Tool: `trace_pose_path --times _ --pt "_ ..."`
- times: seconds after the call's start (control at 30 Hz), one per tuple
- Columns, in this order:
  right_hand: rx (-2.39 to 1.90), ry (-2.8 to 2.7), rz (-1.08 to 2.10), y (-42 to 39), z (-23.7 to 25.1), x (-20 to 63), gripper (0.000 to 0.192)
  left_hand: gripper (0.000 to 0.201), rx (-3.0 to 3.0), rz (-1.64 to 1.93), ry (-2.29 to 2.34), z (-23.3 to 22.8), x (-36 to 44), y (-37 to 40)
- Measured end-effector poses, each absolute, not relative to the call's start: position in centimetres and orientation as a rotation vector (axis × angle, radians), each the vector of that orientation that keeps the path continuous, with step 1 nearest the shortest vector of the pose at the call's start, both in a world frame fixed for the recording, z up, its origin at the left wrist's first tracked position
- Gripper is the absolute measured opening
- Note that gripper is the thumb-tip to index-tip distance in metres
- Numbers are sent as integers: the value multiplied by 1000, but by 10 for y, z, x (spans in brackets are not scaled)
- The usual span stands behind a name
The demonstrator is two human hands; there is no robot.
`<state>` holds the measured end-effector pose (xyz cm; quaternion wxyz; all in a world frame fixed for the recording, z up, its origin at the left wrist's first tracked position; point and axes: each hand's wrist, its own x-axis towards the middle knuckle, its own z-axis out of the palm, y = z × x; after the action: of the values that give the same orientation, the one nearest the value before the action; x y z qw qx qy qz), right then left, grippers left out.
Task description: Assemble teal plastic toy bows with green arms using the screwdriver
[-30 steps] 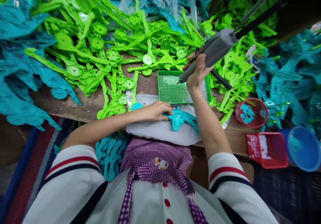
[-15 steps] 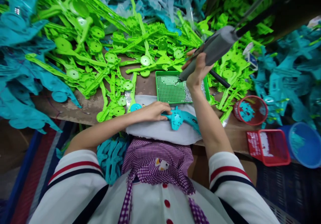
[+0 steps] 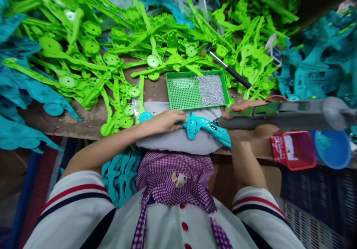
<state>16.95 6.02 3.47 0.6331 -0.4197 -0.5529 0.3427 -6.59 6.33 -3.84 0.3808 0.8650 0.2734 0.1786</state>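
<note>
My left hand (image 3: 172, 121) is closed on the left end of a turquoise plastic part (image 3: 193, 126), which lies on a pale grey cloth (image 3: 164, 141). In my right hand (image 3: 248, 109) is a grey electric screwdriver (image 3: 281, 117), tilted almost level. Its tip points left and meets the right-hand arm of the turquoise part, or comes very close to it. Behind the part stands a green perforated tray (image 3: 182, 92), with a heap of small silver screws (image 3: 212, 89) in its right half.
Lime-green plastic parts (image 3: 111, 59) are piled across the back. A hammer (image 3: 230, 68) lies right of the tray. Turquoise parts (image 3: 22, 111) heap at left and far right. A red basket (image 3: 301, 150) and a blue bowl (image 3: 334, 148) stand at right.
The screwdriver has swung from above the green tray, down and right, to the turquoise part, and now lies nearly level. My left hand keeps its hold. The whole view has shifted slightly.
</note>
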Motion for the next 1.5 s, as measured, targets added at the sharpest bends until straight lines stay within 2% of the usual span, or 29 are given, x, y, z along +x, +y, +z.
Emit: trace_pose_path --times 0.1,0.27,0.53,0.77,0.93,1.17,1.37,1.5 --pt "-879 -1294 722 65 30 181 67 14 2213 455 696 -39 -66 64" --pt "-869 -1315 792 71 20 183 72 13 2206 466 701 -40 -65 65" --pt "-951 -1298 747 63 19 175 70 12 2223 454 712 -38 -66 65" --pt "-937 -1258 886 65 14 172 55 13 2235 405 746 -36 -64 66" --pt "-992 -1306 936 65 13 167 60 13 2223 387 767 -34 -63 66" --pt "-809 -1300 934 61 6 178 53 16 2187 410 752 -34 -63 66" --pt "-799 -1123 797 106 41 145 62 17 2177 409 769 -34 -63 66" --pt "-983 -1193 873 135 34 109 65 19 2174 405 773 -32 -62 66"
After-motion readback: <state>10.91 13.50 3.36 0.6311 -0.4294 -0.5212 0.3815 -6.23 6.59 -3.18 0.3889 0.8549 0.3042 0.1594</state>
